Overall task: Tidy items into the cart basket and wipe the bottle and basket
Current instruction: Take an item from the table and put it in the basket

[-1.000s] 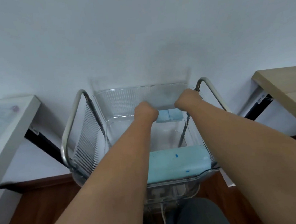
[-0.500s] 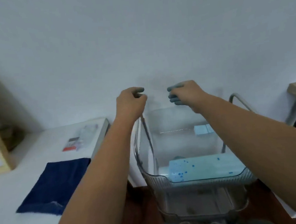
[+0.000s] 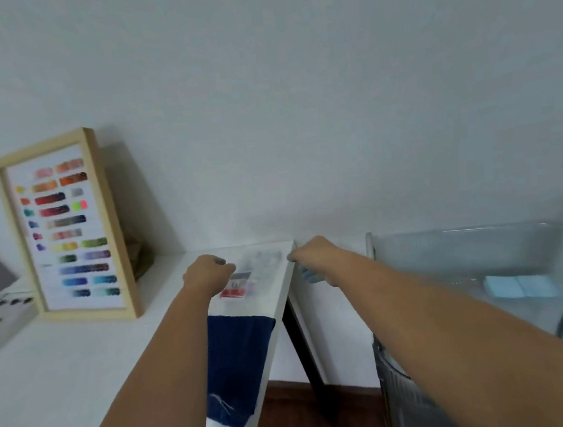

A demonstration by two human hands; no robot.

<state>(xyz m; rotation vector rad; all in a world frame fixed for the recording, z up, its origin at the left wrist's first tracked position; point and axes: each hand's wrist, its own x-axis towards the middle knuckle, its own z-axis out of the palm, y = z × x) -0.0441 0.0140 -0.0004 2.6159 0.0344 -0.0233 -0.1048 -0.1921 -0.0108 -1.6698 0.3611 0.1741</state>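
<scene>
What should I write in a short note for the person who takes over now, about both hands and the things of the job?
Left hand: loosely curled over the small packet on the white table; too blurred to tell if it has a grip on it.
Right hand: beyond the table's edge, something pale blue under the fingers; grip unclear.
Dark blue cloth: flat on the table, near the edge, not picked up.
Cart basket: to the right, a pale blue item inside.
No bottle in view.
Left: get the packet into the basket, find the bottle, wipe bottle and basket.
</scene>
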